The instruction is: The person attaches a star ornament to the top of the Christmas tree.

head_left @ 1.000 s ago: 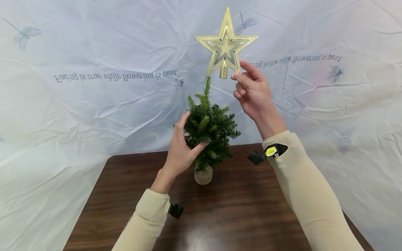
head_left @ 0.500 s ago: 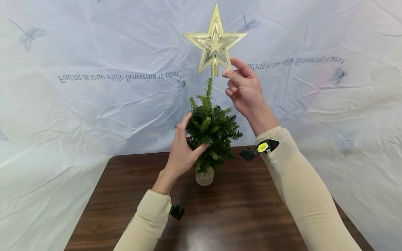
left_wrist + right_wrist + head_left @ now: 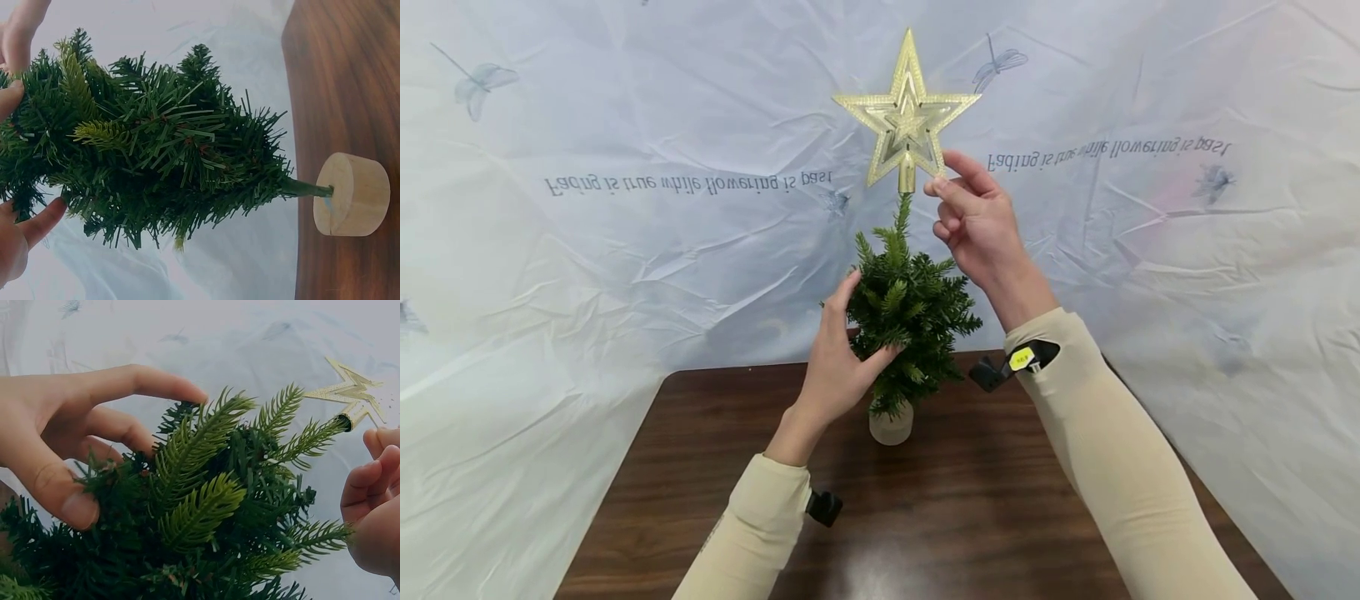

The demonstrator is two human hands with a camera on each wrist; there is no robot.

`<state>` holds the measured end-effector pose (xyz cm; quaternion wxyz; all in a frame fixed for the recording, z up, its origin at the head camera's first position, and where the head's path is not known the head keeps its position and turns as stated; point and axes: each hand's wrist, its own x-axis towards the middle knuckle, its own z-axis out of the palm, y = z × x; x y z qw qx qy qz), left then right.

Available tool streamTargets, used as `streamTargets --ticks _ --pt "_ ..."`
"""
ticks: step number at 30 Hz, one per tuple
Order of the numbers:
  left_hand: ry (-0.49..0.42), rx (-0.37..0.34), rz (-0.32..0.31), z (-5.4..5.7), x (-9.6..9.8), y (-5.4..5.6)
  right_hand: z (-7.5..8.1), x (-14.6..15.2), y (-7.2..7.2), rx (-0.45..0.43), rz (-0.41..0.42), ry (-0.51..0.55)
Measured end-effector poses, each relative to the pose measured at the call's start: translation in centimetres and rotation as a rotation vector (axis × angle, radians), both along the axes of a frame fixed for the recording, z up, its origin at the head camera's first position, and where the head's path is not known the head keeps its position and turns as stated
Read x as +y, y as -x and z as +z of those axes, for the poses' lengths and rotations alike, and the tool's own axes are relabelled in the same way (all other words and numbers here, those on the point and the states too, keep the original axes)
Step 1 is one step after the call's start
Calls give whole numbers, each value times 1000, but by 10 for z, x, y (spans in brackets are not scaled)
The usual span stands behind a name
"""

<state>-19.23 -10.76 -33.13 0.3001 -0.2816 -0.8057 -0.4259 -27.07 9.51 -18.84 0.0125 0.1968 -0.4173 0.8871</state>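
A small artificial Christmas tree stands upright on a round wooden base. My left hand holds its branches from the left, thumb in front and fingers behind. Between thumb and forefinger, my right hand pinches a gold star tree topper by its lower right point. The topper's hollow tube sits right at the tip of the top branch in the right wrist view, the star upright above the tree in the head view.
The tree's base stands on a dark brown wooden table, near its back edge. Behind hangs a pale, creased cloth with printed lettering and dragonflies. Each beige sleeve carries a black wrist camera.
My right hand has brought the star leftward from beside the treetop to above it, then lowered it until the tube meets the top branch. My left hand keeps its hold on the tree.
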Motion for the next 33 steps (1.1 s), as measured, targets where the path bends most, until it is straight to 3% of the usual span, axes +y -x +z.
streamTargets --ticks 5,12,23,33 --pt "0 -8 0 4 1 -2 1 2 -1 -11 -9 -28" --pt "2 -11 2 3 0 -2 -3 5 -1 -27 -102 -154" --pt "-1 -29 6 3 0 -4 -12 11 -2 125 -199 -309" --pt "3 -38 17 3 0 -6 -19 10 -7 137 -233 -350"
